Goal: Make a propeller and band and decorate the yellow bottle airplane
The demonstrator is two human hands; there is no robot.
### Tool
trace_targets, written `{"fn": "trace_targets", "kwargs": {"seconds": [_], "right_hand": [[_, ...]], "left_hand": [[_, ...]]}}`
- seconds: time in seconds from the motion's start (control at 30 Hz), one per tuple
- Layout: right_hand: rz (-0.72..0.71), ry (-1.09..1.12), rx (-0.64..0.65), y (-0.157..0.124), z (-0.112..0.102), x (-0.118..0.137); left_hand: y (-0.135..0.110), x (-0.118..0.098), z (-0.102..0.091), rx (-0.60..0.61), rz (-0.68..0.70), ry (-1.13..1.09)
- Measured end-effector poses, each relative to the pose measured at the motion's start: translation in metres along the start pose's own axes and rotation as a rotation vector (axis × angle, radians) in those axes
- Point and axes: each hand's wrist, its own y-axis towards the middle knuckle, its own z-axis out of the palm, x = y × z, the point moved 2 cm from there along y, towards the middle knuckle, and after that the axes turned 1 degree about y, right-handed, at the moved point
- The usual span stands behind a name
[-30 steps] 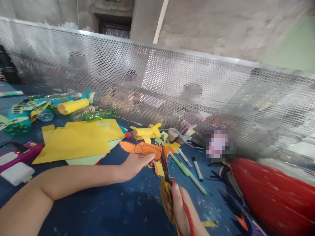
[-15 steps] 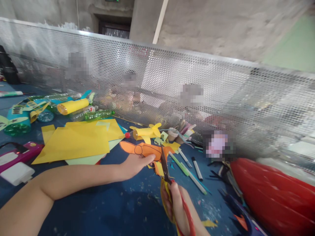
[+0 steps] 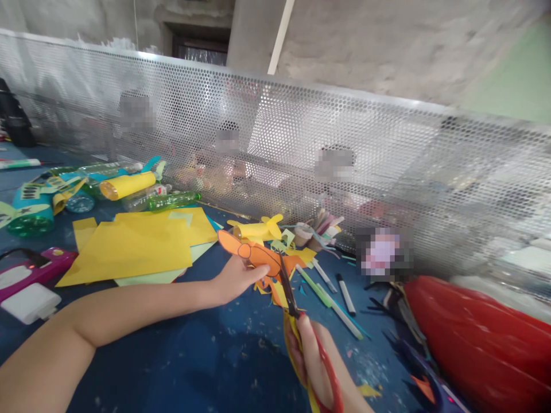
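My left hand (image 3: 239, 279) pinches an orange paper cutout (image 3: 258, 256) with dark outlines drawn on it, thumb on top. A pair of scissors (image 3: 289, 289) with red and yellow handles is gripped in my right hand (image 3: 316, 350). The dark blades point away from me and meet the right end of the orange paper. Orange and yellow scraps (image 3: 279, 292) lie beneath. Just behind the cutout rests a bottle wrapped in yellow paper (image 3: 258, 230), with fin-like paper pieces.
Yellow paper sheets (image 3: 138, 249) lie at left, plastic bottles (image 3: 174, 200) behind them. Markers (image 3: 345, 294) are scattered right of the scissors. A red shiny bag (image 3: 477, 344) fills the right side. A perforated metal screen (image 3: 275, 143) borders the table's back, with people blurred beyond.
The orange cutout has turned slightly, its left end rising and shifting right. My left hand has moved a little to the right with it. The scissors stay at the paper's right end.
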Motion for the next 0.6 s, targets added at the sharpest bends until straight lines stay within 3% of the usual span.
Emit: {"fn": "trace_targets", "kwargs": {"seconds": [0.6], "right_hand": [[0.079, 0.021, 0.008, -0.0007, 0.0004, 0.0012]], "left_hand": [[0.0051, 0.0022, -0.0032, -0.021, -0.036, 0.000]]}}
